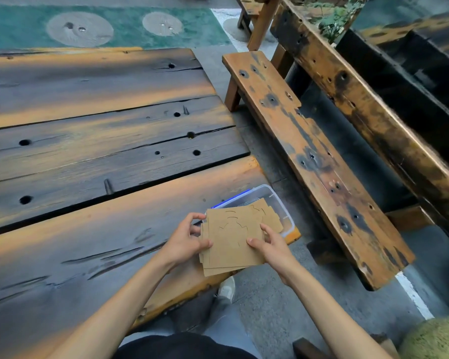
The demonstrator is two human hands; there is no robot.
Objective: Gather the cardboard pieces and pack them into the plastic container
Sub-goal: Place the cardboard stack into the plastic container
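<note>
A stack of several brown cardboard pieces (233, 242) with cut-out curves is held over the table's right corner. My left hand (187, 239) grips the stack's left edge, thumb on top. Its right side is pinched by my right hand (270, 246). Just beyond the stack, a clear plastic container (283, 203) with a blue edge stands at the table's right edge, and the stack's far end overlaps its opening. More cardboard seems to lie inside the container, though the stack mostly hides it.
The dark plank table (101, 151) spreads to the left and far side. A worn wooden bench (309, 156) runs along the right, across a gap of grey pavement. My shoe (227, 288) shows below the table edge.
</note>
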